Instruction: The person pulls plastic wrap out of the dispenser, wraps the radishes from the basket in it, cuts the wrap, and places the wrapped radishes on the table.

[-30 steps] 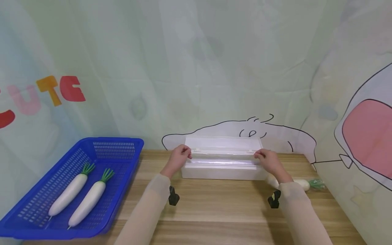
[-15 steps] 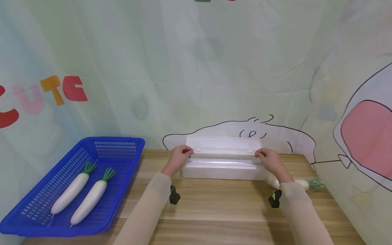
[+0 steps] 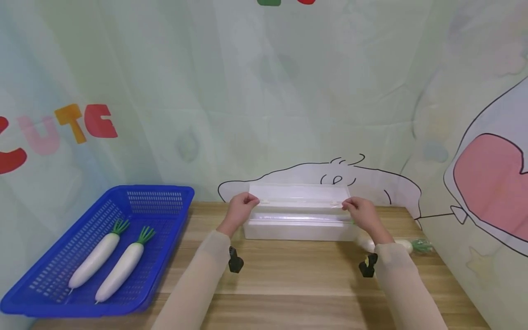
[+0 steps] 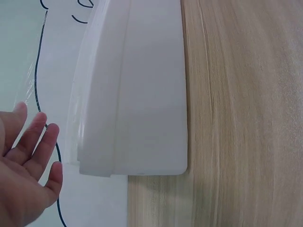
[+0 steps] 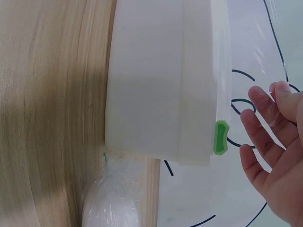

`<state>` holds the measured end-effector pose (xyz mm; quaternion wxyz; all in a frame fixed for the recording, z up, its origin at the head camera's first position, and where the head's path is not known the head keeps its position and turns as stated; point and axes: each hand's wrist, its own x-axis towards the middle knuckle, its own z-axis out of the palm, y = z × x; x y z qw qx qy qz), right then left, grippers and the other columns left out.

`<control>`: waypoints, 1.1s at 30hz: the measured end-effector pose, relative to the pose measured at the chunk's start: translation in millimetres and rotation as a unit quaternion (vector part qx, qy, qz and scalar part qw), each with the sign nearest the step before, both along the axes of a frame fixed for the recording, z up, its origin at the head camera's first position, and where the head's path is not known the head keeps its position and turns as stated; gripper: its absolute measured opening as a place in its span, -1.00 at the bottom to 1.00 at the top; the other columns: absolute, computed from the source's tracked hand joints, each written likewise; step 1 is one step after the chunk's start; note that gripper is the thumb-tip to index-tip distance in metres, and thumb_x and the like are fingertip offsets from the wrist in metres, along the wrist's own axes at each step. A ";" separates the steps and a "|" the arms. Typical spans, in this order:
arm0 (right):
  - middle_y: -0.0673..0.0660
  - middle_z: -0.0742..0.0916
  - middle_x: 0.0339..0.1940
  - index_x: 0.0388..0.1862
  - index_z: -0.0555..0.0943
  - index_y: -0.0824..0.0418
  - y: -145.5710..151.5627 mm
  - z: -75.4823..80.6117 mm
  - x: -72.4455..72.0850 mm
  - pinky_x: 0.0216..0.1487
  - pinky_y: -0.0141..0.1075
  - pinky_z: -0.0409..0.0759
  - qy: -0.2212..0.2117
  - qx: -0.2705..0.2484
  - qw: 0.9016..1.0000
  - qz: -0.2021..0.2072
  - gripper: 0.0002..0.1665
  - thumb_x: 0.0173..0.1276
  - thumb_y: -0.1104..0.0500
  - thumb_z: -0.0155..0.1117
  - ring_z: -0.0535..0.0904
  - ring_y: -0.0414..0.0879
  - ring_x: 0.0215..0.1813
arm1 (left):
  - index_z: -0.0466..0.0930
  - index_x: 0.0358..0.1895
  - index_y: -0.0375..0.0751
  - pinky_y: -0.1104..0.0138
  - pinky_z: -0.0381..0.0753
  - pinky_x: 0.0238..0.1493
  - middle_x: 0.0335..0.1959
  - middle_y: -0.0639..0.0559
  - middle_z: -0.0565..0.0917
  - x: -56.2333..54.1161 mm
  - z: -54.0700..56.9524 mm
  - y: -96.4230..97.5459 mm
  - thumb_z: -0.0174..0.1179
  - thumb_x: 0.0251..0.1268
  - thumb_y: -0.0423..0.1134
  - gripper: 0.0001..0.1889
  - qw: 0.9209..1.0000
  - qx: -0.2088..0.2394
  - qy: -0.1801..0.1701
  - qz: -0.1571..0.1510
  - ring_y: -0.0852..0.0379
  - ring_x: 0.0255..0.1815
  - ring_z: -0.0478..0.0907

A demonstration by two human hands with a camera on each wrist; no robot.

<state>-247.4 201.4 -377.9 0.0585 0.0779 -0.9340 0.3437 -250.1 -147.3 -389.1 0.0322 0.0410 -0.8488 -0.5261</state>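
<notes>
We've got a pale-green cloth wall (image 3: 264, 114) w/ soft folds filling the upper frame, coloured letters (image 3: 76, 126) mid-left, a cartoon drawing (image 3: 486, 167) at far rt, & a wood-grain table (image 3: 288, 279) btm ctr; light's diffuse.

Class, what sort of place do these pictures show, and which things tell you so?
Probably a decorated indoor work corner: a cartoon-printed cloth hangs behind a wooden table, and a white box stands on that table. The rest of the room isn't shown.
</notes>
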 end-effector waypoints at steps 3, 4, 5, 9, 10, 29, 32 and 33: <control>0.32 0.71 -0.19 -0.14 0.60 0.43 -0.2 1.8 0.6 -0.10 -0.05 0.48 0.003 -0.003 1.000 0.000 -0.71 0.50 0.22 0.02 0.54 0.12 -0.13 | 0.58 -0.18 -0.26 0.16 0.53 0.01 -0.16 -0.12 0.65 0.7 2.7 -0.2 0.15 0.39 -0.22 -0.84 1.000 0.011 0.002 -0.006 -0.06 -0.07 0.54; 0.32 0.71 -0.20 -0.14 0.60 0.44 -0.2 2.3 0.9 -0.09 -0.04 0.48 0.004 -0.003 1.000 0.000 -0.71 0.50 0.22 0.03 0.54 0.13 -0.12 | 0.58 -0.18 -0.27 0.16 0.53 0.01 -0.16 -0.13 0.65 0.9 3.4 -0.4 0.14 0.39 -0.23 -0.84 1.000 0.014 0.005 -0.009 -0.08 -0.05 0.55; 0.32 0.71 -0.20 -0.14 0.60 0.43 -0.4 3.0 1.5 -0.09 -0.03 0.49 0.004 -0.005 1.000 -0.001 -0.71 0.50 0.22 0.03 0.54 0.14 -0.11 | 0.57 -0.17 -0.27 0.15 0.53 0.02 -0.16 -0.13 0.65 1.0 4.1 -0.7 0.14 0.39 -0.23 -0.84 1.000 0.016 0.007 -0.012 -0.09 -0.04 0.55; 0.32 0.71 -0.18 -0.12 0.60 0.42 -0.2 5.0 3.1 -0.08 -0.03 0.48 -0.003 -0.009 1.000 -0.006 -0.71 0.50 0.20 0.03 0.54 0.14 -0.08 | 0.57 -0.16 -0.25 0.15 0.53 0.03 -0.16 -0.11 0.65 1.7 5.0 -1.1 0.13 0.40 -0.22 -0.84 0.999 0.022 0.009 -0.021 -0.10 -0.02 0.55; 0.32 0.71 -0.16 -0.11 0.60 0.42 -0.1 5.6 3.7 -0.07 -0.03 0.48 -0.007 -0.010 1.000 -0.008 -0.70 0.51 0.20 0.02 0.54 0.14 -0.08 | 0.57 -0.16 -0.25 0.16 0.53 0.03 -0.16 -0.11 0.65 2.1 5.2 -1.1 0.13 0.40 -0.22 -0.85 0.999 0.023 0.009 -0.023 -0.10 -0.02 0.55; 0.33 0.66 -0.03 0.04 0.54 0.39 -0.7 15.5 7.6 0.08 0.05 0.48 -0.045 -0.030 0.998 -0.016 -0.61 0.54 0.10 -0.04 0.51 0.19 0.05 | 0.59 -0.14 -0.25 0.15 0.53 0.04 -0.16 -0.13 0.65 11.2 17.7 -2.6 0.12 0.41 -0.23 -0.84 0.999 0.035 0.028 -0.026 -0.15 0.01 0.55; 0.34 0.66 -0.02 0.05 0.54 0.40 -1.1 18.8 8.3 0.07 0.04 0.48 -0.043 -0.029 0.999 -0.015 -0.61 0.55 0.11 -0.04 0.51 0.19 0.04 | 0.59 -0.14 -0.25 0.16 0.52 0.05 -0.16 -0.12 0.65 11.8 19.8 -2.6 0.12 0.41 -0.23 -0.84 0.999 0.034 0.028 -0.024 -0.16 0.02 0.55; 0.33 0.66 -0.02 0.05 0.54 0.40 -1.2 19.9 8.4 0.07 0.03 0.48 -0.043 -0.029 0.999 -0.017 -0.62 0.55 0.11 -0.04 0.51 0.18 0.04 | 0.59 -0.13 -0.25 0.15 0.52 0.05 -0.16 -0.12 0.65 11.8 20.6 -2.7 0.12 0.41 -0.23 -0.84 0.999 0.034 0.028 -0.024 -0.16 0.02 0.55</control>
